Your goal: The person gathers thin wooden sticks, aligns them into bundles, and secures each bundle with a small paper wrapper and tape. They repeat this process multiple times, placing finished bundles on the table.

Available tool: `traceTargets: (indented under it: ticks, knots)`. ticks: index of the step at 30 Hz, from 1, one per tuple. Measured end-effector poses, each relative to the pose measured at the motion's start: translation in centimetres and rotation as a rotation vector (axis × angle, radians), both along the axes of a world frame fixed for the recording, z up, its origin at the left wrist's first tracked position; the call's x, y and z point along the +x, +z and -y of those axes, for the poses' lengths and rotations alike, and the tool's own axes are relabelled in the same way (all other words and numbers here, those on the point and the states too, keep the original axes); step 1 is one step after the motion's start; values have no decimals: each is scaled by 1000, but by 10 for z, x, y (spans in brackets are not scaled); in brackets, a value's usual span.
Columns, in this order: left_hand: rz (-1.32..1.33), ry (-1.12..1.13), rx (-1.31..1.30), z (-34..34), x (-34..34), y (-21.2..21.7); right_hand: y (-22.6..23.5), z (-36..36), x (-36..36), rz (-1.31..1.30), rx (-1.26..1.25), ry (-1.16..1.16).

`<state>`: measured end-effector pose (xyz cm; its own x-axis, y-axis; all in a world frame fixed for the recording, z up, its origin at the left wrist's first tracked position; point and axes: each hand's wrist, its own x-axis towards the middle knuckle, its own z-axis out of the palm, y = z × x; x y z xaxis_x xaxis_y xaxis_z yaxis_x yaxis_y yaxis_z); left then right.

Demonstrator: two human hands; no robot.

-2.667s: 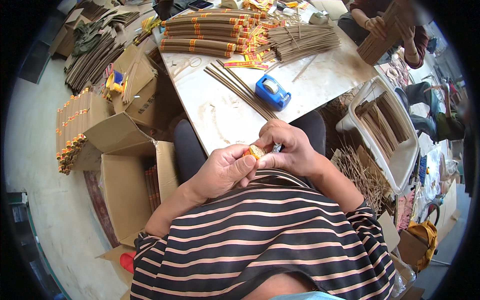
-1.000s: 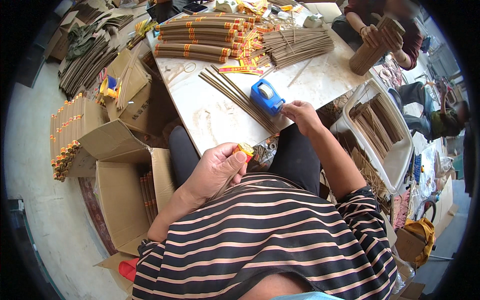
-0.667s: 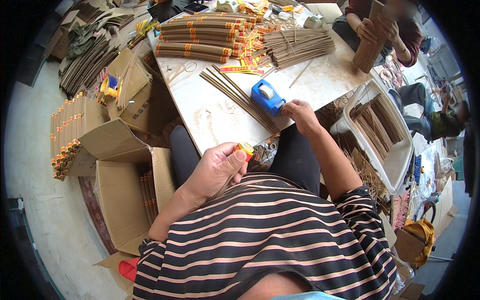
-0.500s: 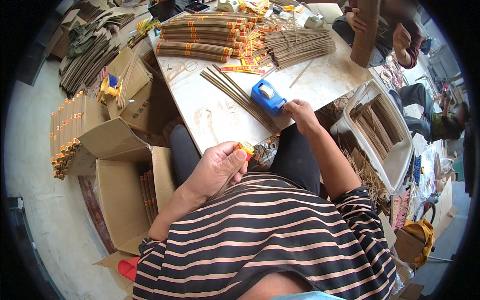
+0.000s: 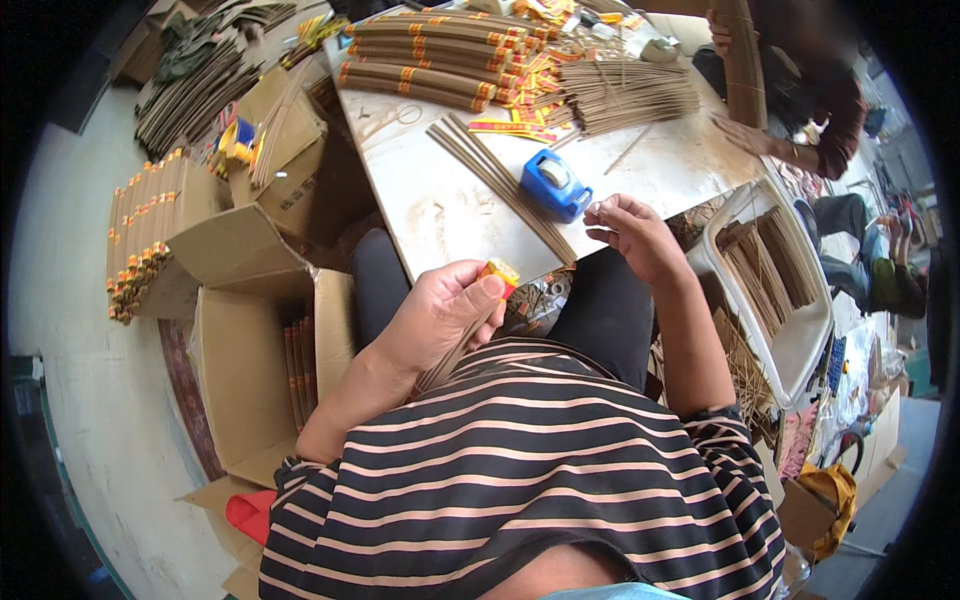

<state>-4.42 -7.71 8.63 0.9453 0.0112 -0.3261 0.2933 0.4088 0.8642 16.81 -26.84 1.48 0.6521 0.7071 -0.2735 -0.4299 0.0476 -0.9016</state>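
Left hand (image 5: pixel 432 322) closed around a brown bundle of thin incense sticks with a yellow-orange paper end (image 5: pixel 499 273), low over the lap. Right hand (image 5: pixel 633 233), at two o'clock from it, fingertips pinched together just beside the blue plastic tape dispenser (image 5: pixel 555 184) on the pale worn tabletop (image 5: pixel 440 215).

Left hand (image 5: pixel 435 320) covers most of the stick bundle (image 5: pixel 462 340); only its orange-yellow end and a short length below the palm show. Whether the right hand (image 5: pixel 632 232) pinches a strip of tape is too small to tell. Co-worker (image 5: pixel 800 90) across the table (image 5: pixel 440 215) cut off by the rim.
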Motion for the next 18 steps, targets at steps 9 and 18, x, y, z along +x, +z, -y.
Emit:
traceTargets:
  ticks: [9,18]
  knots:
    - [-14,56,88,2,-1,3,82,-28,-88,523,104,472]
    - [20,72,119,0,-2,-5,83,-42,-94,392,-57,384]
